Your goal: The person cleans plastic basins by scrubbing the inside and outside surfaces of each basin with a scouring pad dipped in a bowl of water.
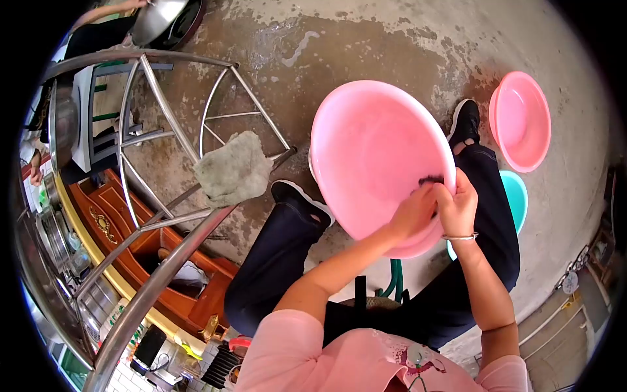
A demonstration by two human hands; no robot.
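Note:
A large pink basin [372, 150] is tilted up between my knees, its inside facing me. My right hand [457, 206], with a bracelet at the wrist, closes on the basin's right rim. My left hand [415, 212] is inside the basin near that rim, fingers bunched against the wall. A small dark scrubbing pad [430, 179] shows at its fingertips, mostly hidden by the fingers. The two hands nearly touch.
A smaller pink basin [522, 121] and a teal basin [514, 199] lie to the right. On the left stands a metal frame [163, 104] with a grey cloth [235, 170] draped over it, beside a wooden cabinet [117, 215]. At upper left, another person's hand touches a metal lid [157, 23].

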